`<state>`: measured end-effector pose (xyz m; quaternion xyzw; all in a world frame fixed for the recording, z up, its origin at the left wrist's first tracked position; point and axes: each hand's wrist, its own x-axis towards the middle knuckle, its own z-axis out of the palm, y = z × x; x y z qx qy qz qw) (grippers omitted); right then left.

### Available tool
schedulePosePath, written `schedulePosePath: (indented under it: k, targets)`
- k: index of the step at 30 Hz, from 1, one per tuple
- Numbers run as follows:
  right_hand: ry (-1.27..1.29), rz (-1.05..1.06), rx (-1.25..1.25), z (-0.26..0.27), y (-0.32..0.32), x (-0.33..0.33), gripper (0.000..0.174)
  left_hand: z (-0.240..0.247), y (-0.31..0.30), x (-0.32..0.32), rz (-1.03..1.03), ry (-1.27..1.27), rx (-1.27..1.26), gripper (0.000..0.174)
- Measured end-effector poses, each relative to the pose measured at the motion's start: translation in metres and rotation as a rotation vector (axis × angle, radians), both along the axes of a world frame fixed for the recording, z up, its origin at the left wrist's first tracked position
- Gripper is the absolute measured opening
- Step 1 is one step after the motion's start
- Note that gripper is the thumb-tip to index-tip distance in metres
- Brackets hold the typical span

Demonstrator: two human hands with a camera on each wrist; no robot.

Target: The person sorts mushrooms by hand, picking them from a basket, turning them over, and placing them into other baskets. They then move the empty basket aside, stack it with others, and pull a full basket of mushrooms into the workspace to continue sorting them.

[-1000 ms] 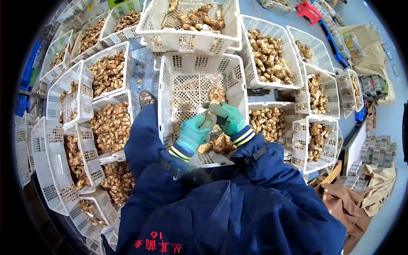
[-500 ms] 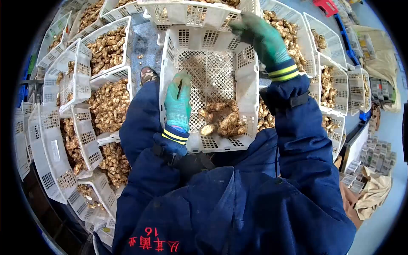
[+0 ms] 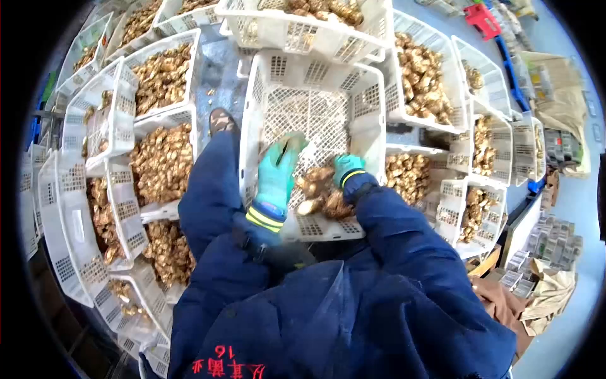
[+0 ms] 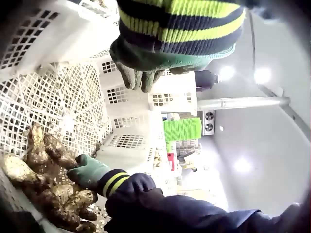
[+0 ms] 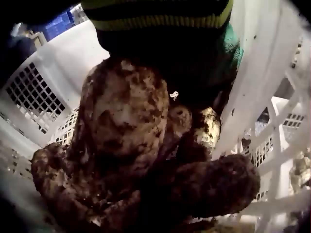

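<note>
My left hand (image 3: 278, 170), in a green glove, hangs over the left side of a white plastic crate (image 3: 250, 126) with its fingers extended and nothing in them. Inside the crate, my right hand (image 3: 347, 165), gloved alike, reaches down beside a small pile of soil-covered mushrooms (image 3: 315, 183). The left wrist view shows the right hand's curled fingers at the end of a brown mushroom (image 4: 58, 150), gripping it. Close under the right wrist stands a large, thick mushroom (image 5: 124, 111); the right fingertips are hidden behind the pile there.
Another crate with mushrooms (image 3: 315, 31) stands higher at the far end of this one. Filled crates line both sides, such as one on the left (image 3: 163, 163) and one on the right (image 3: 420, 82). A red stool (image 3: 482, 22) stands far right.
My hands were together over the crate with mushrooms; then the right hand swung up to the far crate. Now it is back down among the mushrooms, while the left stays over the left side.
</note>
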<state>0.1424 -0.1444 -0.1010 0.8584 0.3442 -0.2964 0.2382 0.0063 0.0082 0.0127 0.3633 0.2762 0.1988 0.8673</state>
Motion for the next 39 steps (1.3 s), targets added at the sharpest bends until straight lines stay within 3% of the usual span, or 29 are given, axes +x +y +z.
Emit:
schedulePosePath:
  k: [1,2,3,5,7,8,9,10,11,13,14,15,17,18,21,22,23,25,26,27,29,30,31,33,35,36,37,39]
  targets:
    - [-0.026,-0.008,0.091,0.023,0.004,-0.004,0.026,0.004,0.001,-0.003,-0.029,0.081,0.193,0.025]
    - [-0.042,0.019,0.148,0.039,0.006,-0.006,0.023,0.008,0.001,-0.004,-0.008,0.026,0.176,0.024]
    - [0.018,-0.027,0.145,-0.001,-0.001,0.001,0.024,-0.005,0.005,-0.004,-0.033,0.028,0.101,0.023]
    - [0.027,-0.144,0.185,0.041,0.008,0.006,0.031,-0.006,0.003,-0.005,-0.068,0.086,0.084,0.025]
    - [-0.048,-0.165,0.421,0.084,0.013,0.011,0.04,0.001,0.004,-0.005,-0.159,0.09,0.022,0.026]
    - [-0.053,-0.248,0.581,0.09,0.012,0.016,0.046,-0.022,0.003,-0.008,-0.185,-0.006,-0.003,0.029]
    - [0.027,-0.362,0.75,0.094,0.012,0.023,0.045,-0.043,-0.002,-0.007,-0.212,-0.101,-0.03,0.032]
    - [0.378,-0.615,1.101,0.098,0.014,0.023,0.045,-0.019,-0.005,-0.003,-0.311,0.131,0.139,0.038]
    - [0.757,-0.853,1.438,0.102,0.017,0.021,0.046,-0.029,-0.006,-0.002,-0.322,-0.03,-0.153,0.04]
    - [0.684,-0.686,1.545,0.125,0.02,0.006,0.05,-0.001,-0.008,-0.004,-0.449,0.026,-0.482,0.041]
    - [0.913,-0.799,1.617,0.155,0.026,-0.009,0.054,-0.016,-0.013,-0.009,-0.543,-0.073,-0.407,0.042]
    - [0.845,-0.725,1.616,0.156,0.028,-0.017,0.056,-0.009,-0.013,-0.005,-0.629,-0.112,-0.488,0.037]
    - [0.909,-0.784,1.776,0.166,0.032,-0.033,0.052,-0.009,-0.008,-0.012,-0.713,-0.207,-0.358,0.03]
    - [0.907,-0.729,1.766,0.163,0.029,-0.034,0.055,-0.038,-0.009,-0.01,-0.67,-0.235,-0.423,0.025]
    - [0.745,-0.738,1.618,0.175,0.023,-0.036,0.062,-0.011,-0.008,-0.015,-0.758,-0.139,-0.344,0.025]
    - [1.067,-0.989,1.602,0.182,0.018,-0.041,0.061,0.0,-0.01,-0.016,-0.71,-0.094,-0.216,0.027]
    - [1.223,-0.957,1.454,0.182,0.013,-0.039,0.053,-0.003,-0.015,-0.015,-0.605,-0.215,-0.067,0.028]
    - [1.583,-1.109,1.384,0.169,0.011,-0.047,0.047,0.028,-0.003,-0.026,-0.777,-0.23,-0.137,0.03]
    - [1.546,-1.078,1.445,0.167,0.009,-0.049,0.042,0.011,-0.002,-0.024,-0.764,-0.231,0.193,0.03]
    - [1.481,-1.095,1.457,0.165,0.008,-0.051,0.041,-0.011,-0.007,-0.019,-0.729,-0.243,-0.138,0.029]
    - [1.354,-1.123,1.484,0.175,0.011,-0.054,0.04,-0.002,0.001,-0.023,-0.752,-0.159,0.571,0.024]
    - [1.145,-1.237,1.425,0.188,0.01,-0.059,0.039,0.0,0.004,-0.023,-0.905,-0.011,0.268,0.029]
    - [1.163,-1.141,1.392,0.173,0.007,-0.052,0.037,0.021,0.005,-0.022,-0.843,-0.086,0.957,0.036]
    - [1.06,-1.146,1.421,0.184,0.014,-0.055,0.036,0.029,-0.002,-0.024,-0.757,0.01,0.723,0.042]
    - [1.04,-1.112,1.551,0.185,0.021,-0.054,0.034,0.036,-0.008,-0.021,-0.755,-0.093,0.1,0.036]
    - [1.113,-1.253,1.482,0.195,0.023,-0.054,0.034,0.04,-0.01,-0.02,-0.723,-0.11,-0.195,0.035]
    - [1.151,-1.181,1.489,0.186,0.022,-0.049,0.034,0.047,-0.013,-0.023,-0.663,-0.002,-0.119,0.037]
    - [1.551,-1.143,1.521,0.175,0.015,-0.044,0.027,0.03,0.001,-0.024,-0.805,-0.269,0.038,0.039]
